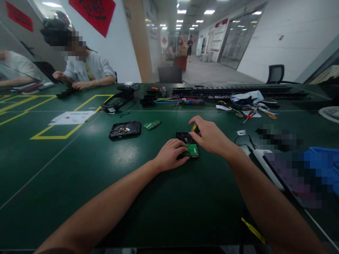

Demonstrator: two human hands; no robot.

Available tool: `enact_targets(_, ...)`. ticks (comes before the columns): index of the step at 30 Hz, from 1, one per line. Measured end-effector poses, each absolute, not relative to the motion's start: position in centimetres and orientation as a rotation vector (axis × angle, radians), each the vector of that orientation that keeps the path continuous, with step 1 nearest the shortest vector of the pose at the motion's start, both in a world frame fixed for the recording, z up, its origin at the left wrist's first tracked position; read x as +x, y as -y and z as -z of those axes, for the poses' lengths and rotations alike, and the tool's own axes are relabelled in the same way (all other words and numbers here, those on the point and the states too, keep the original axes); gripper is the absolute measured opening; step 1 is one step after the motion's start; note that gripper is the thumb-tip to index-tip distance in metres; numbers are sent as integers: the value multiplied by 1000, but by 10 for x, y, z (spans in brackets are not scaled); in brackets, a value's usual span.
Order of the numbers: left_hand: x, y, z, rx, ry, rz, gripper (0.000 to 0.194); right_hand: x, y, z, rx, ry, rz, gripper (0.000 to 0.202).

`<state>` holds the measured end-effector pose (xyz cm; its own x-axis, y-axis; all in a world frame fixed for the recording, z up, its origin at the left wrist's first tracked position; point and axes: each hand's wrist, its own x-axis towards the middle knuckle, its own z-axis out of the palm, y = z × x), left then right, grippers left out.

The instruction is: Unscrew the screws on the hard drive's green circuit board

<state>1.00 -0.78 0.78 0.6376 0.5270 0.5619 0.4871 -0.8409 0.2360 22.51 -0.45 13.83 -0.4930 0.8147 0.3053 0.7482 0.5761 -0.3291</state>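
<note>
On the green table lies a hard drive [184, 137] with a green circuit board [192, 150] on its near part. My left hand [173, 155] grips the drive from the left, its fingers bent over the top and the thumb along the near side. My right hand [212, 135] is closed around a short black-and-yellow screwdriver handle [195, 128], just above the drive's right side. The screwdriver's tip is hidden, so I cannot tell whether it touches a screw. A second, larger hard drive [125, 130] lies to the left, beside a loose green circuit board [152, 125].
Across the table's back lie a power drill [156, 90], coloured wires [169, 101], long black strips [225, 90] and a red screwdriver [248, 117]. On the right are a white-edged device [270, 169] and a blue bin [323, 165]. A co-worker [87, 68] sits at the far left.
</note>
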Motion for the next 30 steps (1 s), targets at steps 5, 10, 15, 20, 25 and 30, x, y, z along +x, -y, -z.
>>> enact_targets(5,9,8,-8,2785,-862,-969,28,227,1,-135,-1380,2369,-100,21)
enact_targets(10,9,9,-9,2779,-865,-965,27,224,4,-138,-1362,2367,-139,16)
enact_targets(15,10,9,-9,2772,-873,-947,27,222,6,-137,-1289,2377,-211,25)
enact_targets(20,10,8,-7,2772,-879,-946,28,224,5,-135,-1377,2337,-149,27)
enact_targets(25,10,8,-8,2780,-870,-967,28,223,5,-135,-1395,2335,-133,27)
enact_targets(30,10,8,-8,2777,-869,-967,28,223,4,-135,-1382,2337,-125,24)
